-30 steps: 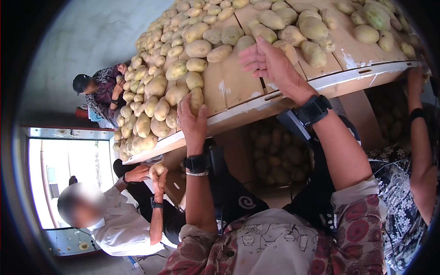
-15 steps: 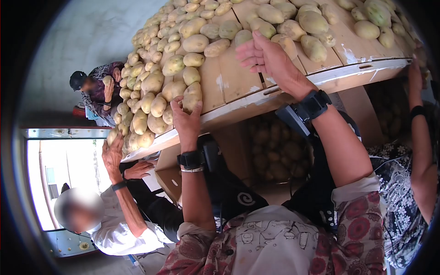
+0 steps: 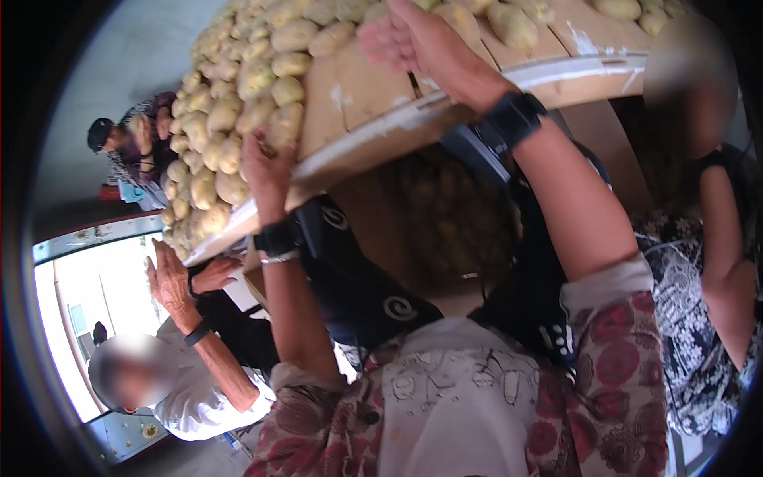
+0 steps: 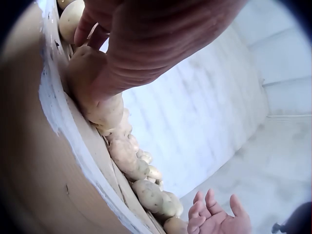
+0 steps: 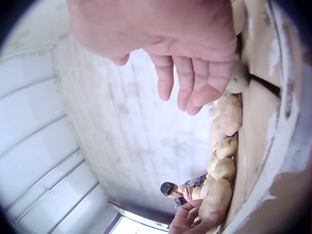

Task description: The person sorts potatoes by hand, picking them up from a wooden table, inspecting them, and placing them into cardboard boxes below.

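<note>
Potatoes lie packed over the left part of a brown-topped table. At the near edge my left hand grips a large potato that rests on the tabletop. The left wrist view has the thumb along one side of this potato and the fingers on the other. My right hand hovers over the bare brown boards, palm turned toward the left, nothing in it. In the right wrist view this hand has loosely extended fingers, with several potatoes behind it.
A white-painted rim edges the table. Underneath, a cardboard box stands by a dark heap of potatoes. A person in a white shirt sits at left, another in a cap beyond, a third in patterned clothes at right.
The head view has shifted, so the table sits higher and further left. My left fingers have closed round the edge potato. The white-shirted person's hand reached the table and came away without its potato.
</note>
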Motion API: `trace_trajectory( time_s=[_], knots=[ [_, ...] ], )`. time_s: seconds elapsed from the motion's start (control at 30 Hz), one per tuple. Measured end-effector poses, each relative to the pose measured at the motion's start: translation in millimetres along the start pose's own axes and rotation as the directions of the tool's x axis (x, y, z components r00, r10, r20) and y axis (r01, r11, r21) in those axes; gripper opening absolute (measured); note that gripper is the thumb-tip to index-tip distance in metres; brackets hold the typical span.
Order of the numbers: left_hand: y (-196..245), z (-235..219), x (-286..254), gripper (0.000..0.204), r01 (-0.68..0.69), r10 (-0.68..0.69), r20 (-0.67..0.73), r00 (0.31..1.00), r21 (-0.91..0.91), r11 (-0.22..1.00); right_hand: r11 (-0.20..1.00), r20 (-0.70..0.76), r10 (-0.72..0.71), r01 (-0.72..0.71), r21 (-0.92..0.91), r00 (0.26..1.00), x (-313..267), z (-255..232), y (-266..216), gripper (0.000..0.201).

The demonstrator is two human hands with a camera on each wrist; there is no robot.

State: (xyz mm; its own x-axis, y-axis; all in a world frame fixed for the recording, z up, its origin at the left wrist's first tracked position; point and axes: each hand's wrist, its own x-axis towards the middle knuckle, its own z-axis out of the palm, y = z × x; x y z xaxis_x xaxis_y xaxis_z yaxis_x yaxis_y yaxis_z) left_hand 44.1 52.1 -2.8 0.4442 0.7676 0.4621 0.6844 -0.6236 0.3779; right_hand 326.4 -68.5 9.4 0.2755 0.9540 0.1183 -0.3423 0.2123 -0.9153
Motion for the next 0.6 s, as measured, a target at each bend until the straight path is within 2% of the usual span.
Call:
trace_trajectory(
  time_s=[0.03, 0.07, 0.13, 0.2, 0.23, 0.27, 0.3, 0.33, 0.37, 0.4, 0.47, 0.5, 0.53, 0.6],
  knots=[
    [-3.8, 2.3, 2.3, 0.044, 0.023, -0.023, 0.001, 1.000, 0.017, 1.000, 0.999, 0.039, -0.028, 0.029, -0.016, 0.999, 5.7, -2.5, -0.7, 0.060],
    [-7.9, 3.9, 2.0, 0.047, -0.027, 0.028, -0.019, 0.999, 0.038, 0.999, 1.000, 0.027, -0.002, 0.003, -0.027, 1.000, 7.7, -3.9, -1.9, 0.060],
    [-13.7, 3.5, -0.2, 0.046, 0.054, -0.054, 0.010, 0.999, -0.156, 0.986, 0.999, 0.067, -0.004, 0.001, 0.034, 0.998, 13.1, -5.7, -4.4, 0.075],
    [5.4, -1.8, -8.3, 0.044, 0.028, -0.073, -0.177, 0.982, -0.243, 0.970, 1.000, 0.084, -0.008, 0.007, 0.007, 0.996, 13.8, -8.6, -4.8, 0.076],
    [5.3, -7.0, -10.5, 0.030, -0.064, 0.029, -0.249, 0.968, -0.132, 0.989, 1.000, 0.085, -0.003, 0.001, 0.016, 0.996, 15.4, -8.7, -5.0, 0.075],
    [6.4, -11.3, -12.4, 0.030, -0.043, 0.012, -0.233, 0.972, -0.126, 0.991, 0.999, 0.086, 0.021, -0.024, 0.037, 0.996, 20.4, -8.6, -4.8, 0.075],
    [5.3, -15.7, -15.9, 0.023, 0.044, -0.152, -0.225, 0.962, -0.424, 0.905, 0.998, 0.089, 0.040, -0.044, 0.042, 0.995, 24.3, -6.2, -3.9, 0.075],
    [4.6, -18.7, -20.8, 0.017, 0.106, -0.305, -0.177, 0.936, -0.684, 0.722, 0.998, 0.092, 0.052, -0.055, 0.037, 0.994, 24.7, -4.5, -3.3, 0.075],
    [8.1, -20.0, -25.0, 0.007, 0.100, -0.348, -0.168, 0.922, -0.766, 0.635, 0.998, 0.095, 0.062, -0.064, 0.027, 0.994, 22.5, -3.0, -3.6, 0.075],
    [2.7, -22.0, -30.6, 0.007, 0.102, -0.358, -0.172, 0.918, -0.769, 0.631, 0.997, 0.102, 0.068, -0.070, 0.019, 0.992, 18.6, -1.7, -2.7, 0.075],
    [-12.3, -27.4, -42.9, 0.006, 0.282, -0.453, 0.080, 0.888, -0.873, 0.398, 0.970, 0.178, 0.203, -0.223, 0.100, 0.963, 11.4, 6.8, 3.2, 0.073],
    [-9.2, -25.9, -43.8, 0.006, 0.256, -0.503, 0.022, 0.864, -0.879, 0.402, 0.986, 0.183, 0.126, -0.142, 0.081, 0.975, 6.0, 21.3, 13.5, 0.063],
    [-13.9, -27.2, -43.1, 0.006, 0.250, -0.520, 0.009, 0.854, -0.884, 0.396, 0.986, 0.203, 0.134, -0.151, 0.067, 0.970, -1.2, 27.6, 20.8, 0.063],
    [-22.3, -32.0, -43.8, 0.006, 0.256, -0.484, 0.063, 0.873, -0.903, 0.346, 0.925, 0.387, 0.343, -0.379, 0.017, 0.856, -30.5, 44.6, 25.8, 0.054]
  ],
)
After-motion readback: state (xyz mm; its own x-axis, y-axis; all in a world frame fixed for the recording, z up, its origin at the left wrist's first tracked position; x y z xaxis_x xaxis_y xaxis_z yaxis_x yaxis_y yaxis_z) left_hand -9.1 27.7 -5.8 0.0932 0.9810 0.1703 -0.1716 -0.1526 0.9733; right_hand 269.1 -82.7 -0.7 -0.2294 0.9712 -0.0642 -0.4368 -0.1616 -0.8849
